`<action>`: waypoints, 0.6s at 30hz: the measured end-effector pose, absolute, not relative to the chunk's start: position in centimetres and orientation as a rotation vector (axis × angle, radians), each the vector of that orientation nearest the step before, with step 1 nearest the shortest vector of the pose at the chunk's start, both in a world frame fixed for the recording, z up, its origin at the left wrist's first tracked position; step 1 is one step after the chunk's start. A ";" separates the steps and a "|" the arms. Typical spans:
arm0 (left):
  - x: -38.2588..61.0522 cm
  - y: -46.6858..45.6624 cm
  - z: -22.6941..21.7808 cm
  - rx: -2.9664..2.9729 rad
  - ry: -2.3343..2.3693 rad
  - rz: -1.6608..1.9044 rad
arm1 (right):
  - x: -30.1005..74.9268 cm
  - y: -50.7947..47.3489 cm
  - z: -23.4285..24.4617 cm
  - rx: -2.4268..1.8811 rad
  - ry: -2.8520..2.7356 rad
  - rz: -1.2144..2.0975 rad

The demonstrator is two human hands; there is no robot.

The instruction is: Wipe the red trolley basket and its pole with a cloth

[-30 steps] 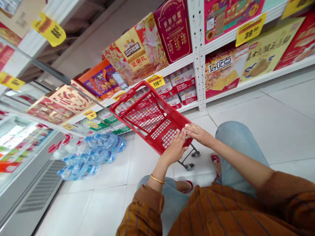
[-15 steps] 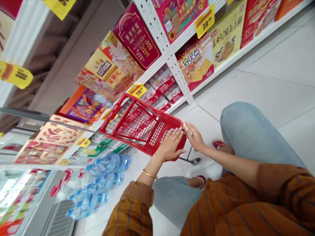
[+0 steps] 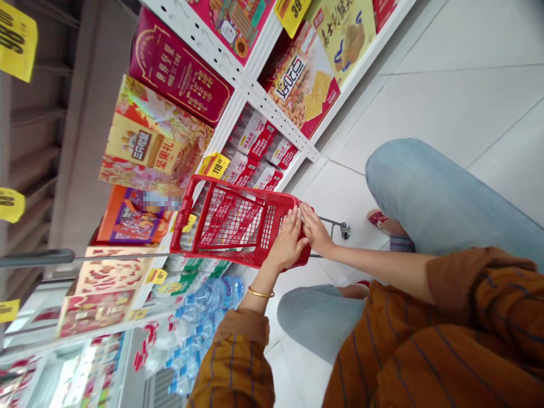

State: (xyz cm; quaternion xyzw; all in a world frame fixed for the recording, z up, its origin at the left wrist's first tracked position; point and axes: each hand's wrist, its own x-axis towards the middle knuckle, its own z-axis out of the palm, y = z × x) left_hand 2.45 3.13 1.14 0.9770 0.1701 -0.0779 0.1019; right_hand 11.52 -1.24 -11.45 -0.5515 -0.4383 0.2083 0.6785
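Observation:
A red plastic shopping basket [image 3: 196, 212] with lattice panels rests tilted on a wheeled metal frame [image 3: 331, 221]. My left hand [image 3: 285, 242], with a gold bracelet at the wrist, lies over the basket's near end with its fingers stretched out flat. Right beside it, my right hand [image 3: 315, 231] is at the basket's near rim, its fingers close together and almost touching the left fingers. A crumpled, pale, tissue-like piece is under the right fingers, now mostly covered by them. Nothing shows inside the basket.
White shelving [image 3: 250, 73] beyond the basket holds gift boxes [image 3: 157, 147], packed bottles [image 3: 250, 136] and yellow price tags [image 3: 215, 165]. Large blue water bottles [image 3: 212, 300] stand on the tiled floor [image 3: 450, 107]. My bent knee [image 3: 425, 181] is at the right.
The view has shifted and turned. My right hand has drawn nearer the left hand, its fingers now covering more of the pale piece. The left hand remains flat on the basket.

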 end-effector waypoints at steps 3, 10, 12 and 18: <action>2.6 3.3 1.3 2.883 0.517 -0.217 | 10.8 -2.4 -11.4 -1.193 -1.026 0.482; 2.9 3.3 1.7 2.887 0.553 -0.197 | 9.3 -3.8 -10.7 -1.168 -1.045 0.511; 3.0 3.3 1.6 2.884 0.590 -0.169 | 8.5 -4.3 -10.8 -1.162 -1.062 0.505; 2.5 3.4 1.8 2.768 0.641 -0.152 | 7.8 -6.5 -12.1 -1.107 -1.245 0.431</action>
